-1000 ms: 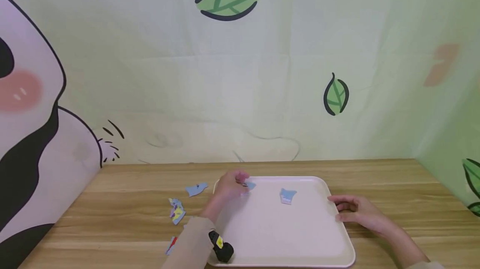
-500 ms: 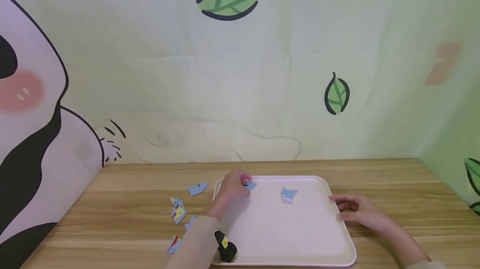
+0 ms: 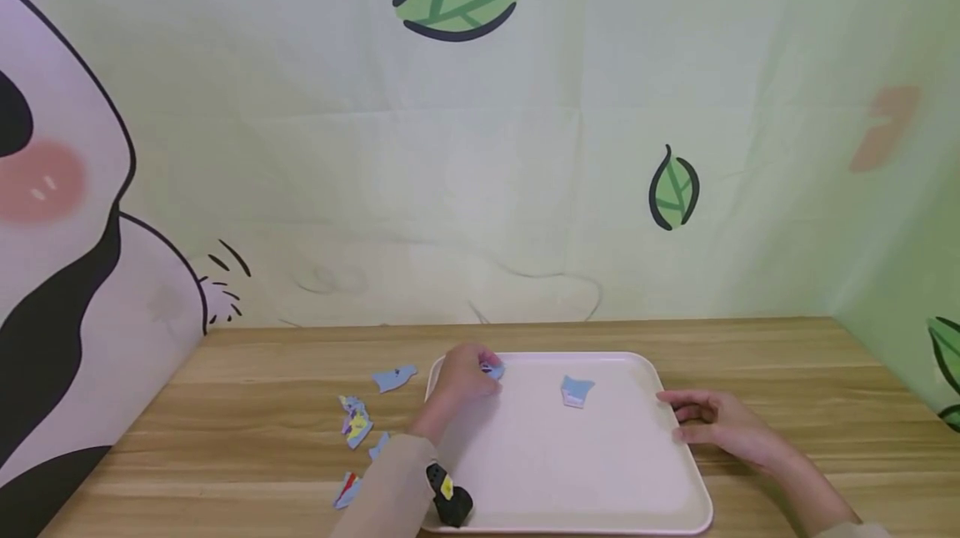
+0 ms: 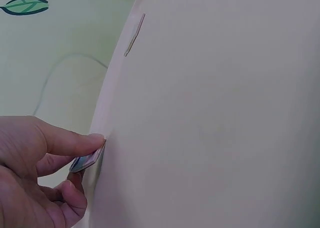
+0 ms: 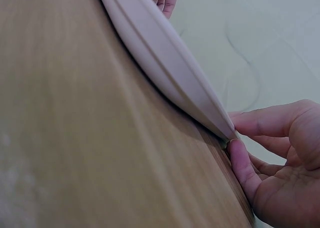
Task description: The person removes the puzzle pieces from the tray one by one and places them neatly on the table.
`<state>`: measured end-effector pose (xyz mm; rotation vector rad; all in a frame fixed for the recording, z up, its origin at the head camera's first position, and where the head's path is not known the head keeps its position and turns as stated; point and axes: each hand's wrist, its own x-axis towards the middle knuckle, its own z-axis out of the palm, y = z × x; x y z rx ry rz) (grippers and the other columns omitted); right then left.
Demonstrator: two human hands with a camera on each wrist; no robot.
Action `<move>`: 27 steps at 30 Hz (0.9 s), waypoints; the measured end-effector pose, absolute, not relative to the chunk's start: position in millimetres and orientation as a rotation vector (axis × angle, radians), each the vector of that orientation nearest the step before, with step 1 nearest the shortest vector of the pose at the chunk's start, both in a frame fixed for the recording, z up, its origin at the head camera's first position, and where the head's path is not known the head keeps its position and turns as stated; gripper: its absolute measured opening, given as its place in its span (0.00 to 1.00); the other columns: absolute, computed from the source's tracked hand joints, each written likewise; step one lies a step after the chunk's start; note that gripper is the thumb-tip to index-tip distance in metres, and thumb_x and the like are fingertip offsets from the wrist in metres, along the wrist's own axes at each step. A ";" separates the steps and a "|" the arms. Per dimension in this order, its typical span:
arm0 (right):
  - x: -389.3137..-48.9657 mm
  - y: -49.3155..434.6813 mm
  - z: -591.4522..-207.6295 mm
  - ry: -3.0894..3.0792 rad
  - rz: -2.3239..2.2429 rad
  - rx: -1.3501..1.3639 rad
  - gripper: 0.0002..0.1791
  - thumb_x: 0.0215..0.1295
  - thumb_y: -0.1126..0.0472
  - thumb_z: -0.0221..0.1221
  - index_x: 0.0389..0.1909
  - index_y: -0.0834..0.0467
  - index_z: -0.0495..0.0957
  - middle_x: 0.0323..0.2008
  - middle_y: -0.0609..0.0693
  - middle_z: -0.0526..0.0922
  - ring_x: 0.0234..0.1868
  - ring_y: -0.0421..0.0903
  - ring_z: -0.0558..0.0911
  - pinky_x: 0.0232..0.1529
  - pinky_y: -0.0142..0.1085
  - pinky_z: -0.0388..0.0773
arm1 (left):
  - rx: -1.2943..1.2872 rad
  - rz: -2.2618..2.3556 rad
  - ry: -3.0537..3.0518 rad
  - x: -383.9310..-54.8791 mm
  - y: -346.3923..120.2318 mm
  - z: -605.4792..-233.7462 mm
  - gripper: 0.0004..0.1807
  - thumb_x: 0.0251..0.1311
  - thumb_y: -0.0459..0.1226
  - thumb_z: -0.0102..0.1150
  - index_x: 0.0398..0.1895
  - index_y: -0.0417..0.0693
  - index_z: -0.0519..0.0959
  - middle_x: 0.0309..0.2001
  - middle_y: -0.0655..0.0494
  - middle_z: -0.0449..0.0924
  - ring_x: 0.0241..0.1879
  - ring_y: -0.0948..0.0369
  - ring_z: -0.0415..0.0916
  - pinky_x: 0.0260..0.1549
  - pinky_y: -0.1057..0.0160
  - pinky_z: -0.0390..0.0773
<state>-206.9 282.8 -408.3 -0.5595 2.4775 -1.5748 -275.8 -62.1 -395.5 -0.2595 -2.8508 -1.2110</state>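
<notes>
My left hand (image 3: 463, 373) pinches a small blue puzzle piece (image 3: 492, 371) over the tray's far left corner. In the left wrist view, thumb and fingers hold that flat piece (image 4: 87, 161) tilted beside the rim. Another blue puzzle piece (image 3: 577, 391), pale along its lower part, lies in the white tray (image 3: 570, 471) near the far side. At the tray's right edge, my right hand (image 3: 716, 425) holds the rim with thumb and forefinger. The right wrist view shows both tips touching the rim (image 5: 170, 62), the other fingers bent behind.
Left of the tray, more puzzle pieces lie on the wooden table: a blue one (image 3: 394, 378), a yellow-and-purple cluster (image 3: 356, 421), a small blue one (image 3: 379, 445) partly behind the sleeve, and a red-striped one (image 3: 348, 490). A printed backdrop (image 3: 480, 188) stands behind the table.
The piece in my left hand turns and shifts slightly, showing less blue now than half a second ago. My right hand stays at the tray's edge, and the other pieces keep their places.
</notes>
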 end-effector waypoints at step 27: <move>-206.2 282.3 -408.3 2.480 -1.583 -0.593 0.30 0.54 0.66 0.61 0.54 0.79 0.63 0.48 0.66 0.73 0.39 0.33 0.74 0.38 0.28 0.75 | -0.031 -1.834 -2.674 -268.7 -116.2 -375.6 0.13 0.50 0.27 0.58 0.42 0.39 0.80 0.39 0.49 0.78 0.30 0.59 0.68 0.23 0.68 0.66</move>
